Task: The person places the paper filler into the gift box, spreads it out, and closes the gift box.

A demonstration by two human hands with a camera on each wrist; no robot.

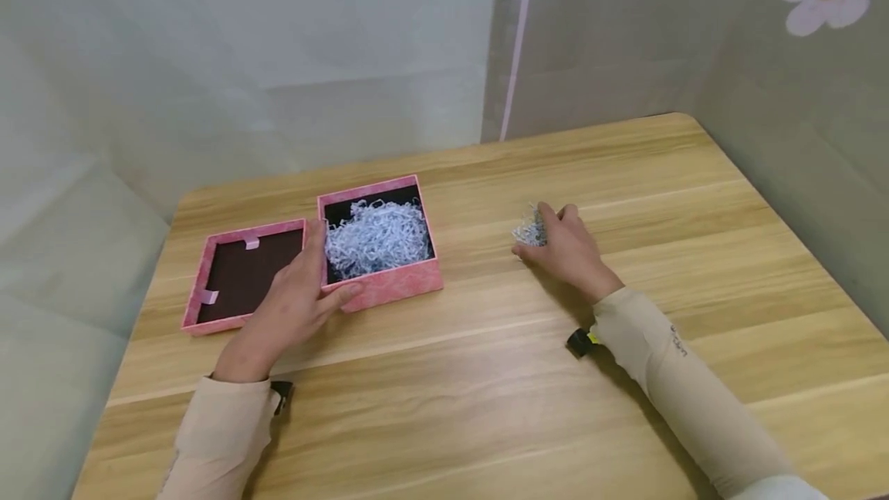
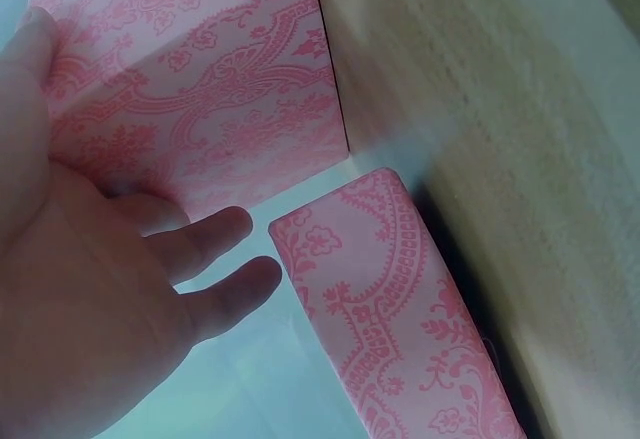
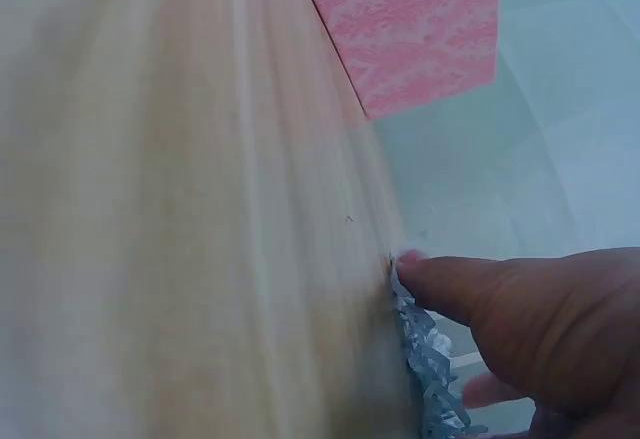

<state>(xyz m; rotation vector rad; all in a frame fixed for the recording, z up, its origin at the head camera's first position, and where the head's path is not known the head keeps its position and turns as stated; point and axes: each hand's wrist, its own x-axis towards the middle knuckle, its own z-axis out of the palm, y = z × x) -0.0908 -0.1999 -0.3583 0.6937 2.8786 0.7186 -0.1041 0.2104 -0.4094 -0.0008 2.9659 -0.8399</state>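
A pink patterned box (image 1: 392, 285) stands on the table with pale blue shredded paper (image 1: 380, 238) heaped inside its dark interior. My left hand (image 1: 288, 307) rests against the box's near left corner, thumb on the front wall and fingers along the left side. The left wrist view shows two of its fingers (image 2: 215, 244) straight and spread. Further right, my right hand (image 1: 566, 249) holds a small clump of shredded paper (image 1: 529, 231) between thumb and fingers, low over the table. That clump (image 3: 428, 369) hangs beside the thumb in the right wrist view, partly hidden by the hand.
The pink lid (image 1: 201, 284) lies inner side up left of the box, two light ribbon tabs showing on its dark lining. The wooden table (image 1: 458, 407) backs onto pale and grey curtains (image 1: 347, 60). Black wrist devices (image 1: 578, 342) sit under both sleeves.
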